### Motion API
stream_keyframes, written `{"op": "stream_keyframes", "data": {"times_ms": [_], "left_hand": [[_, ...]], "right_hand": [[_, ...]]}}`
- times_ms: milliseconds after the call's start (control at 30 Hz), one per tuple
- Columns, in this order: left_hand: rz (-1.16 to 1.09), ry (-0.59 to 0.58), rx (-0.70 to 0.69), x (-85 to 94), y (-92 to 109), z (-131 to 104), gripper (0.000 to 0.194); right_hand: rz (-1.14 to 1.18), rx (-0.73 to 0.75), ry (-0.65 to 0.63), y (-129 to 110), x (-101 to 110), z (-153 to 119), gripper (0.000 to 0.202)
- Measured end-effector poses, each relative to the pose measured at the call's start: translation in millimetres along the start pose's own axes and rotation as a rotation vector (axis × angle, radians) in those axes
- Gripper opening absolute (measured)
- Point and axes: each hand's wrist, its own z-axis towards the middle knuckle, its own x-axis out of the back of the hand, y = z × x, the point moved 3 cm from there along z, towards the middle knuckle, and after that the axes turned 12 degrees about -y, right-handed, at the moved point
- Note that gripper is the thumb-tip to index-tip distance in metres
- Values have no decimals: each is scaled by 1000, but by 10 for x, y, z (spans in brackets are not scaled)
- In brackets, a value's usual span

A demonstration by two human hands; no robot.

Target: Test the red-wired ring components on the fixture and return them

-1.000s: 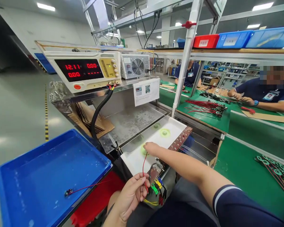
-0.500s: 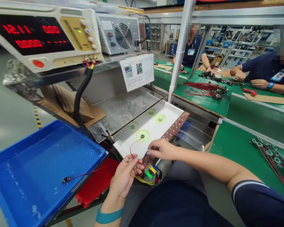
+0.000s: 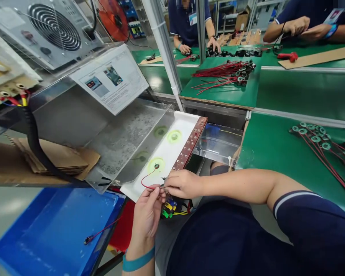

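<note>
head camera, looking down at a workbench: the person's left hand (image 3: 147, 212), with a teal band (image 3: 139, 260) at its wrist, pinches a thin red wire (image 3: 143, 183) between thumb and fingers. the right hand (image 3: 184, 184) comes in from the right, its fingers bent and their tips almost meeting the left hand's; whether they grip anything, i cannot tell.

the wire curves from the left hand up to a small round part (image 3: 156, 166), which sits within the nearer of two yellow-green rings on a white board (image 3: 138, 186). a brown strip (image 3: 191, 143) with metal studs runs along the board's right side. just below the right hand are green, yellow and blue connectors (image 3: 169, 208).

lower left, a blue tray (image 3: 46, 234) holds another part (image 3: 88, 240) with a red wire. at right, round parts (image 3: 314, 134) with red wires lie on a green table (image 3: 264, 149). at the top, two co-workers' hands are busy over a green bench (image 3: 299, 86).
</note>
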Motion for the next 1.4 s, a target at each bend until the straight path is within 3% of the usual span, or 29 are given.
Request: {"op": "stream_keyframes", "data": {"times_ms": [200, 400, 500, 600, 700, 933, 1167, 1400], "left_hand": [[392, 31, -42, 46, -11, -80, 38], [715, 20, -22, 175, 9, -203, 36], [882, 9, -78, 221, 22, -227, 31], [1099, -30, -246, 232, 45, -243, 23], [1175, -68, -337, 254, 30, -258, 19], [1206, -59, -381, 296, -22, -272, 15], [1272, -38, -410, 289, -50, -263, 16], [1269, -65, -439, 254, -108, -256, 14]], "right_hand": [[148, -58, -76, 11, -102, -24, 14], [15, -87, -262, -8, -216, -39, 19], [-30, -91, -293, -23, -206, -46, 22], [-30, -121, -215, 14, -141, -35, 23], [-8, -166, -143, 99, -77, -11, 20], [-24, -234, -29, 342, 88, 58, 20], [14, -433, 160, 830, 358, 84, 15], [27, -460, 177, 955, 340, 70, 14]]}}
